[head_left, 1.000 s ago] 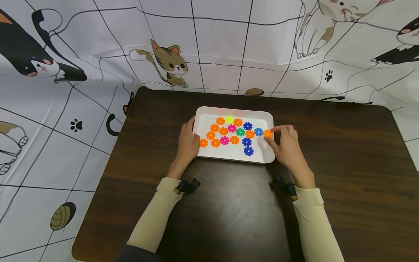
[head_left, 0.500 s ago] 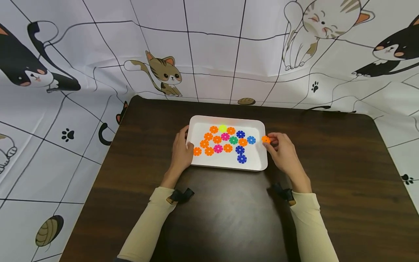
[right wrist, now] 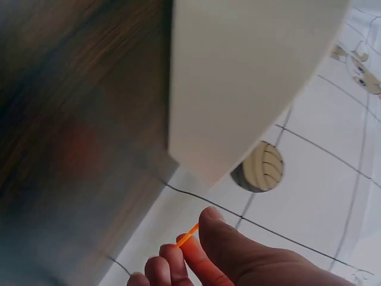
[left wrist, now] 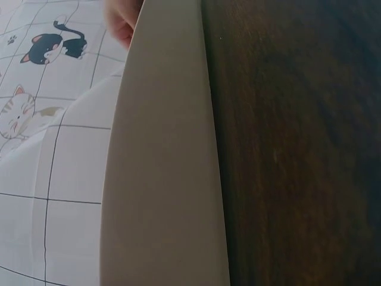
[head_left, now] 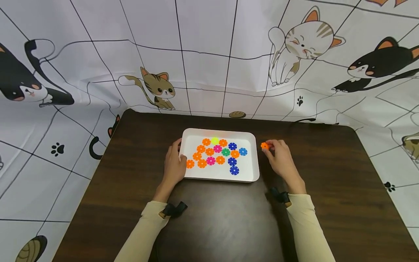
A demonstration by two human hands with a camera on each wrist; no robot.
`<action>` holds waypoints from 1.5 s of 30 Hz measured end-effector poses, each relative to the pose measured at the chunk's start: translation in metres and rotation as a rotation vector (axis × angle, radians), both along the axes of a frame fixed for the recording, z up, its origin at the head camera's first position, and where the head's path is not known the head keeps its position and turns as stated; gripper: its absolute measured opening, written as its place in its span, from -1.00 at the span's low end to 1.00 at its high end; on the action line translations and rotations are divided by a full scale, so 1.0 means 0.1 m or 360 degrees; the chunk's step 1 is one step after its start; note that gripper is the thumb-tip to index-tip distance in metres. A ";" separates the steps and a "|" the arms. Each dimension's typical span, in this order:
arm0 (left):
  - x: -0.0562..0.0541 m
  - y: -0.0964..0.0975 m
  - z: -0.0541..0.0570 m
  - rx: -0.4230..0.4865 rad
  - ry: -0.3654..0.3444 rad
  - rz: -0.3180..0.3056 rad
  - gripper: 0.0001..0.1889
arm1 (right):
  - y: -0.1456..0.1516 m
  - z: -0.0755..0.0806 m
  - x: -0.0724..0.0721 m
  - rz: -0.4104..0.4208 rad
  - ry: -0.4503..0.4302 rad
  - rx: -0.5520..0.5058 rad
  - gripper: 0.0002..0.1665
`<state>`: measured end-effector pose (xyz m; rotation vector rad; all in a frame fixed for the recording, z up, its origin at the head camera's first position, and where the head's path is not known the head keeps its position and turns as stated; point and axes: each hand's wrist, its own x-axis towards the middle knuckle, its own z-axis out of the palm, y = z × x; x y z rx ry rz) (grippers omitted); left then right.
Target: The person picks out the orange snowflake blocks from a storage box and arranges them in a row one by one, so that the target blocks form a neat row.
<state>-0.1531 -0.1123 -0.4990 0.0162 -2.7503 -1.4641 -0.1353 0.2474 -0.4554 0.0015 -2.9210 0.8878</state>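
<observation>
A white rectangular tray (head_left: 242,175) holds flower-shaped plastic discs, mostly orange, with blue, pink, green and yellow ones among them. My left hand (head_left: 174,163) grips its left side, thumb over the rim and fingers along the outside. To the right of the tray, my right hand (head_left: 280,156) pinches an orange notched disc (head_left: 264,146) between thumb and fingertips. The right wrist view shows this orange disc (right wrist: 187,236) edge-on. In the left wrist view the tray wall (left wrist: 164,143) fills the middle, and part of the right hand (left wrist: 124,21) shows past it.
The tray stands on a dark brown wooden table (head_left: 327,182) with rounded corners. Behind and beside it hangs a white sheet (head_left: 203,69) printed with cats and grid lines. Dark straps (head_left: 175,210) sit at both wrists.
My right hand has drawn the orange disc from the tray's right edge out past the rim. The left hand keeps its place on the tray. The head view has tilted up and shifted right.
</observation>
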 end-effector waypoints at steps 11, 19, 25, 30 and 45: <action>0.15 -0.06 -0.13 -0.0014 -0.0022 0.0030 -0.35 | 0.02 -0.27 -0.08 -0.0024 -0.0150 0.0200 -0.57; 0.22 -0.08 -0.19 -0.0042 -0.0015 0.0062 -0.36 | -0.01 -0.36 -0.11 -0.0015 -0.0141 0.0272 -0.57; 0.24 -0.09 -0.20 -0.0034 -0.0004 0.0077 -0.35 | -0.02 -0.39 -0.11 0.0004 -0.0102 0.0268 -0.57; 0.24 -0.06 -0.20 -0.0042 -0.0003 0.0062 -0.34 | 0.02 -0.38 -0.07 0.0001 -0.0114 0.0244 -0.54; 0.01 0.02 -0.05 -0.0031 0.0125 0.0026 -0.37 | -0.03 0.00 -0.10 -0.0017 0.0059 0.0064 -0.53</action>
